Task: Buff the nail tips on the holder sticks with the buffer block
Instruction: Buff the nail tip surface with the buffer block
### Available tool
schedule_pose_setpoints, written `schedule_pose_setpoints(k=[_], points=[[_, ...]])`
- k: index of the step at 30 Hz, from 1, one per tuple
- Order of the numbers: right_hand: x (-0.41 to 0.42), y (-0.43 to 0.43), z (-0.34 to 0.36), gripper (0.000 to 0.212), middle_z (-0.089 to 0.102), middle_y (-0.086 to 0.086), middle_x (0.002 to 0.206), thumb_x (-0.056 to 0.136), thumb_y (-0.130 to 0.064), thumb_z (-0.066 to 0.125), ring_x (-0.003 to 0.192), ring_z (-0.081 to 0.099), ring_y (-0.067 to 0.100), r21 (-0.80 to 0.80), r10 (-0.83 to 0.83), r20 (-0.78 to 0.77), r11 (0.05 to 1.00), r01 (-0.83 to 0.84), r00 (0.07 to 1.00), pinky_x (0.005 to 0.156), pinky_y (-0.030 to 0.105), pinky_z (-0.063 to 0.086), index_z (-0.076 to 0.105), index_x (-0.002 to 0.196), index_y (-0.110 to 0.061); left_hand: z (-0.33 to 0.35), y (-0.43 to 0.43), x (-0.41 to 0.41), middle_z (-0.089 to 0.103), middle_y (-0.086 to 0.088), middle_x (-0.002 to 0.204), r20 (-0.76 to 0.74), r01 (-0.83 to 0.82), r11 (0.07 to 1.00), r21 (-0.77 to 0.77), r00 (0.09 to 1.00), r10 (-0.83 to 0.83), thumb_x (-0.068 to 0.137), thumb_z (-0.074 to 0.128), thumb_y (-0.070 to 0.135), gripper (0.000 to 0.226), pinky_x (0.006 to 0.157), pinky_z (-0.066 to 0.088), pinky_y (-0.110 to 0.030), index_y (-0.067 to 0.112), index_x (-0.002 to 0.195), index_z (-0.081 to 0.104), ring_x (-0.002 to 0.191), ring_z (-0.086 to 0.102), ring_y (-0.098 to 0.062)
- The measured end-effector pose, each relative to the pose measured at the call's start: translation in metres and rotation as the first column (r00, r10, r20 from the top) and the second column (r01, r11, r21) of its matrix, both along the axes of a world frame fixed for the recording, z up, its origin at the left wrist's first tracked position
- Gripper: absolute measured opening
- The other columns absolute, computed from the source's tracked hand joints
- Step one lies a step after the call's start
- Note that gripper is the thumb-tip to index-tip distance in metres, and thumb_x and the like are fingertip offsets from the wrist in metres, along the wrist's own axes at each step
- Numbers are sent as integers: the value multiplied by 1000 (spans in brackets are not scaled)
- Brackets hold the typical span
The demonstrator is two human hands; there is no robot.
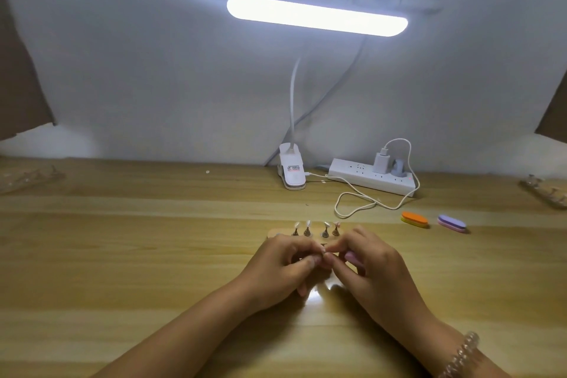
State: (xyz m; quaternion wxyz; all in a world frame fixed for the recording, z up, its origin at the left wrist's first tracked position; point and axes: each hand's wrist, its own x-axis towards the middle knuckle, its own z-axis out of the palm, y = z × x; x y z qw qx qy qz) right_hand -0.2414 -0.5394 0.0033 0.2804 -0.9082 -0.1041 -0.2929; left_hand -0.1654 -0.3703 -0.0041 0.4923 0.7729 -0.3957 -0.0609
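Four holder sticks (316, 229) counted upright on the wooden stand (273, 233). For a clean buff: brace wrists on the table (147, 258), keep strokes light and one-way, turn the piece between passes. Just in front of the stand: left hand (283, 265) curled, pinching, probably, a fifth stick's nail tip (324, 252) (small, half hidden). Right hand (366, 268) curled round a pinkish buffer block (350, 256), pressed to that tip. Well right of the stand: orange block (414, 219), purple block (451, 223), both untouched.
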Motion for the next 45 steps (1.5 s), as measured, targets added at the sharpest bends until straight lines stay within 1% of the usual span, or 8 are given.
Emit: schedule_pose_setpoints(k=[6, 17, 22, 26, 32, 38, 41, 45], points=[[-1, 2, 4, 11, 63, -5, 78, 82, -9, 76, 78, 60, 8, 134, 36, -101, 991, -22, 994, 66, 8, 42, 66, 78, -11, -2, 2, 0, 69, -24, 72, -11, -4, 1000, 17, 1000, 4, 98, 54, 4, 21, 58, 42, -20, 11, 97, 74, 45, 55, -4], [-2, 1, 4, 19, 55, 1, 80, 83, -25, 53, 68, 52, 12, 406, -3, -200, 910, 86, 980, 63, 28, 43, 40, 97, -21, 0, 0, 1, 73, 9, 99, -97, -66, 996, -66, 994, 59, 98, 59, 10, 14, 63, 48, -21, 12, 103, 72, 54, 65, -12], [0, 4, 2, 22, 61, -5, 101, 97, -4, 51, 94, 55, 1, 241, -69, -86, 967, 88, 994, 79, 13, 42, 57, 111, -20, 0, 1, 2, 74, -3, 97, -147, -86, 992, -96, 987, 71, 97, 61, 11, 12, 61, 53, -48, 17, 97, 71, 53, 63, -14], [-1, 8, 1, 42, 58, -6, 105, 93, -2, 59, 94, 57, 0, 37, -70, 55, 997, 68, 996, 80, 17, 45, 60, 130, -21, -3, 0, 2, 75, 3, 98, -131, -65, 991, -114, 990, 50, 96, 63, 13, 8, 58, 51, -33, 14, 98, 71, 51, 61, -14], [-2, 10, -5, 68, 40, -5, 133, 92, 3, 47, 123, 46, -6, -68, 78, -75, 994, -83, 994, 96, 6, 36, 29, 152, -22, -4, 0, 4, 75, 2, 94, -111, -61, 991, -116, 993, 48, 100, 56, 18, 21, 55, 52, -35, 31, 101, 72, 56, 61, -22], [-2, 7, -7, 67, 42, -4, 139, 96, -2, 45, 125, 42, -4, -234, 52, -55, 970, -63, 997, 95, 16, 42, 17, 155, -17, -5, 0, 1, 71, 12, 84, 100, -141, 989, -41, 984, 145, 102, 54, 16, 24, 58, 46, -21, 33, 94, 70, 44, 58, -8], [-2, 6, -7, 58, 51, -2, 131, 99, -18, 50, 116, 53, 12, -261, 10, -2, 965, -10, 1000, 91, 25, 48, 29, 153, -15, -4, 0, -1, 71, 11, 80, 158, -182, 983, -26, 970, 184, 100, 56, 18, 13, 61, 49, -25, 23, 103, 68, 46, 59, -2], [-3, 2, -7, 49, 58, -11, 112, 92, -35, 63, 98, 54, 6, -178, 4, -26, 984, -9, 1000, 81, 23, 48, 53, 138, -23, -1, 2, -3, 64, 10, 76, 266, -212, 976, 43, 944, 193, 100, 54, 22, 13, 69, 51, -42, 23, 96, 67, 55, 56, -6]])
